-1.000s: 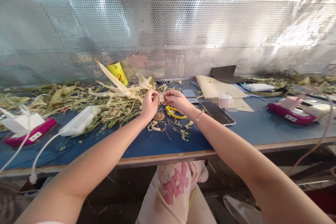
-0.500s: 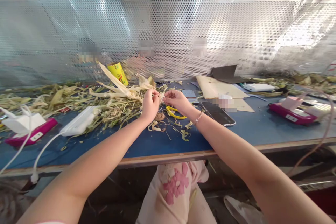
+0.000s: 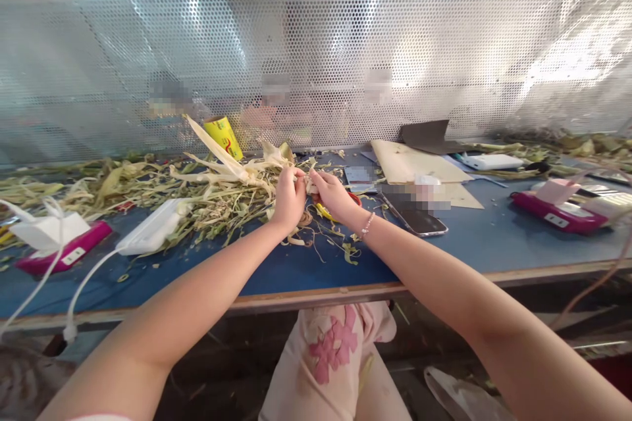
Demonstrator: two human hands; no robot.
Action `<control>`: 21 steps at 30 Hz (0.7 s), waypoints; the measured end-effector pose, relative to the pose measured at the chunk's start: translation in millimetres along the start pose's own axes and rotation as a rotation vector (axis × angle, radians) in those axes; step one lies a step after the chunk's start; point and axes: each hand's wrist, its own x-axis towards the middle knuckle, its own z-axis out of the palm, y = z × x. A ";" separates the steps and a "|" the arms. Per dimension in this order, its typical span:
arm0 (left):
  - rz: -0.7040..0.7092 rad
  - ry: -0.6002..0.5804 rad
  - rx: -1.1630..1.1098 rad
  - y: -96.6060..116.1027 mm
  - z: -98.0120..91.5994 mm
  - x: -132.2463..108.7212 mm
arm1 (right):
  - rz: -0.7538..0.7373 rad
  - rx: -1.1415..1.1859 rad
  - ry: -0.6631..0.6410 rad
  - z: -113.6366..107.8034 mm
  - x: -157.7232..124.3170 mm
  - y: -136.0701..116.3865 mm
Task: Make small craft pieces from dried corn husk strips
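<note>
My left hand (image 3: pixel 289 200) and my right hand (image 3: pixel 333 196) meet over the middle of the table, fingers closed in a pinch. Between their fingertips is a small pale piece of dried plant (image 3: pixel 311 185), mostly covered by the fingers. Left of it lies a heap of dried stems and leaves (image 3: pixel 217 207), with long pale husks (image 3: pixel 222 154) sticking up. Under my right hand a yellow looped handle (image 3: pixel 324 212) partly shows, its tool hidden. A small coil of brown twine (image 3: pixel 306 218) sits beside my left wrist, near loose scraps (image 3: pixel 351 252).
A phone (image 3: pixel 419 214) and brown paper sheets (image 3: pixel 415 164) lie to the right. Magenta power strips (image 3: pixel 93 240) stand on both sides, with a white adapter (image 3: pixel 151 227) and cables at left. A yellow tube (image 3: pixel 223 138) leans by the perforated metal screen (image 3: pixel 316 46); blurred people show behind it.
Both hands have drawn closer together around the pale piece, and the right fingers have closed in more. The right hand now covers more of the yellow handle. The view has shifted slightly.
</note>
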 end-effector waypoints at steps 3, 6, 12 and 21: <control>0.018 -0.031 -0.006 2.0 1.1 -0.4 | -0.104 -0.223 0.085 -1.3 -0.3 0.3; -0.019 -0.034 -0.046 6.8 1.2 -1.0 | -0.191 -0.363 0.147 -3.9 -1.0 -1.8; -0.199 -0.013 -0.159 6.7 3.0 -1.2 | -0.244 -0.413 0.185 -6.6 -0.5 -3.0; -0.315 0.075 -0.289 -7.8 6.6 3.7 | -0.198 -0.420 0.197 -8.9 6.2 4.2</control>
